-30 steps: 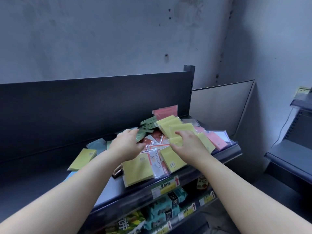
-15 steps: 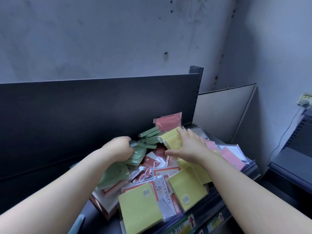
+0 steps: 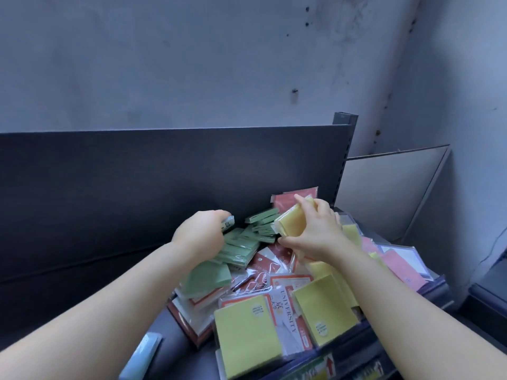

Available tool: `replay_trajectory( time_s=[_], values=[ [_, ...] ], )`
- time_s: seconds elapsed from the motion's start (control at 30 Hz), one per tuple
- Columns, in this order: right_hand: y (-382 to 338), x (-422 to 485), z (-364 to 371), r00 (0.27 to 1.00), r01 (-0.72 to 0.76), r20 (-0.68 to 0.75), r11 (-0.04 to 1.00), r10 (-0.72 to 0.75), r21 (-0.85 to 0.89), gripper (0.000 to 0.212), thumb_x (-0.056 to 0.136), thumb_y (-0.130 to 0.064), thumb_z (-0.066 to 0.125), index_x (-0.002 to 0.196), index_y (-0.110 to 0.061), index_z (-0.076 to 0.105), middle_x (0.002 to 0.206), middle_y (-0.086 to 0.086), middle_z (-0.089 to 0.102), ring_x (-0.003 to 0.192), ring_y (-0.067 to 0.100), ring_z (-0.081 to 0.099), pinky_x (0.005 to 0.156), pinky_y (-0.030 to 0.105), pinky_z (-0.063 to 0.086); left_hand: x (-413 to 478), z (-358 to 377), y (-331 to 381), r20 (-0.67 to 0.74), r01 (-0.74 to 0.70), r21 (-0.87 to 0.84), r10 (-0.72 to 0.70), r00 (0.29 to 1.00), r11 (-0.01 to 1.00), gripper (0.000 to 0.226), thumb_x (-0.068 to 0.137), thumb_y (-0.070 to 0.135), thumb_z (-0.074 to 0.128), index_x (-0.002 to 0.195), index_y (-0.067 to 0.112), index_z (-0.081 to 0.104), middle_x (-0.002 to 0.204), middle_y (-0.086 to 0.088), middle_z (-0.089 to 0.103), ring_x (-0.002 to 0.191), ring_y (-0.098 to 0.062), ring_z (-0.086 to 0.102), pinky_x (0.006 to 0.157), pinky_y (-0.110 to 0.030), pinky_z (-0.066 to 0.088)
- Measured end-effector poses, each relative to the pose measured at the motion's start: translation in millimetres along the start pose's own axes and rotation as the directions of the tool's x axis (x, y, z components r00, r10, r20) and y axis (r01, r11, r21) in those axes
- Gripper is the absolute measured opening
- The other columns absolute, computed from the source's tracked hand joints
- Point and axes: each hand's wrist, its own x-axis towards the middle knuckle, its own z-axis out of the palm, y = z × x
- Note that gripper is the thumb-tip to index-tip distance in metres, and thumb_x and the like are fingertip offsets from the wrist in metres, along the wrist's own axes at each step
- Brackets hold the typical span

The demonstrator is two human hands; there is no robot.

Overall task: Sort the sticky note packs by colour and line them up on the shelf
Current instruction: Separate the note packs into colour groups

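Head cam: right hand point(image 3: 315, 231) is clenched on a yellow sticky note pack in clear wrap point(image 3: 292, 222), thumb underneath, fingers over the top, lifted just above the pile near the back of the dark metal shelf point(image 3: 170, 333). Left hand point(image 3: 200, 234) is knuckles-up w/ fingers curled round a small wrapped pack point(image 3: 228, 222); its colour is hard to tell. It sits on a loose heap of green sticky note packs point(image 3: 241, 248) by the black back panel point(image 3: 164, 174). Two flat yellow square packs point(image 3: 247, 341) lie at the shelf's front edge, w/ white-and-red printed packets point(image 3: 288, 322) btwn and under them. Red packs point(image 3: 290, 200) lean at the back, pink packs point(image 3: 397, 267) lie toward the right edge, and a pale blue pack point(image 3: 145, 349) lies apart, front left. Colours are all mixed, no rows.
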Motion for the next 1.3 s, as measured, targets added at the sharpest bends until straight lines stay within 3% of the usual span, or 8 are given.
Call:
replay_trajectory(
  time_s=[0.1,0.23,0.57,0.77,0.97,1.2,1.3],
  values=[
    [-17,-7,-6,0.992,0.119,-0.045,0.989,-0.116,0.085,0.099,0.067,-0.056,0.071,0.147,-0.041,0.014,0.150,0.004,0.017,0.138,0.027,0.019,0.117,0.042,0.015,-24,-11,-6,-0.087,0.018,-0.051,-0.022,0.996,0.999,0.055,0.091,0.004,0.037,0.134,0.036,0.049,0.115,0.001,0.066,0.085,-0.023,0.062,0.065,-0.032,0.053],
    [-47,-28,-3,0.962,0.271,-0.034,0.949,-0.269,0.159,0.098,0.069,-0.052,0.072,0.147,-0.042,0.014,0.151,0.002,0.015,0.137,0.025,0.018,0.116,0.041,0.018,-64,-23,-15,-0.202,0.056,-0.055,-0.066,0.977,0.997,0.050,0.095,0.009,0.039,0.137,0.034,0.049,0.127,0.003,0.063,0.108,-0.023,0.061,0.080,-0.030,0.051],
    [-129,-85,44,0.860,0.461,0.073,0.829,-0.506,0.317,0.101,0.068,-0.055,0.072,0.149,-0.040,0.013,0.151,0.003,0.017,0.139,0.024,0.017,0.116,0.041,0.018,-173,-45,-82,-0.268,0.262,0.062,-0.237,0.934,0.963,0.049,0.097,0.011,0.039,0.140,0.033,0.046,0.131,0.004,0.061,0.117,-0.021,0.056,0.089,-0.031,0.046],
    [-183,-109,67,0.812,0.517,0.132,0.805,-0.569,0.290,0.102,0.067,-0.058,0.071,0.149,-0.042,0.013,0.149,0.001,0.019,0.135,0.024,0.021,0.115,0.040,0.020,-211,-64,-137,-0.314,0.330,0.017,-0.308,0.898,0.944,0.050,0.097,0.010,0.037,0.140,0.033,0.045,0.134,0.007,0.058,0.120,-0.019,0.054,0.088,-0.028,0.043],
    [-258,-128,89,0.766,0.562,0.200,0.788,-0.610,0.252,0.102,0.069,-0.055,0.073,0.149,-0.041,0.012,0.150,-0.001,0.019,0.138,0.023,0.018,0.116,0.036,0.018,-239,-89,-203,-0.348,0.309,-0.008,-0.292,0.891,0.951,0.053,0.095,0.006,0.040,0.140,0.033,0.046,0.139,0.011,0.054,0.124,-0.017,0.051,0.092,-0.028,0.042],
    [-357,-148,132,0.736,0.551,0.286,0.788,-0.614,0.274,0.103,0.068,-0.053,0.075,0.149,-0.042,0.012,0.154,-0.003,0.013,0.141,0.020,0.011,0.116,0.037,0.020,-261,-130,-308,-0.406,0.230,0.025,-0.201,0.892,0.973,0.049,0.088,0.011,0.042,0.133,0.023,0.058,0.132,0.006,0.061,0.122,-0.021,0.056,0.097,-0.031,0.045],
    [-391,-150,149,0.739,0.547,0.329,0.809,-0.587,0.215,0.105,0.068,-0.054,0.075,0.150,-0.041,0.011,0.155,0.001,0.011,0.142,0.022,0.011,0.117,0.037,0.019,-265,-137,-343,-0.384,0.179,0.063,-0.142,0.912,0.982,0.060,0.074,0.016,0.034,0.126,0.016,0.064,0.127,-0.002,0.064,0.117,-0.022,0.060,0.098,-0.030,0.045]
  ],
)
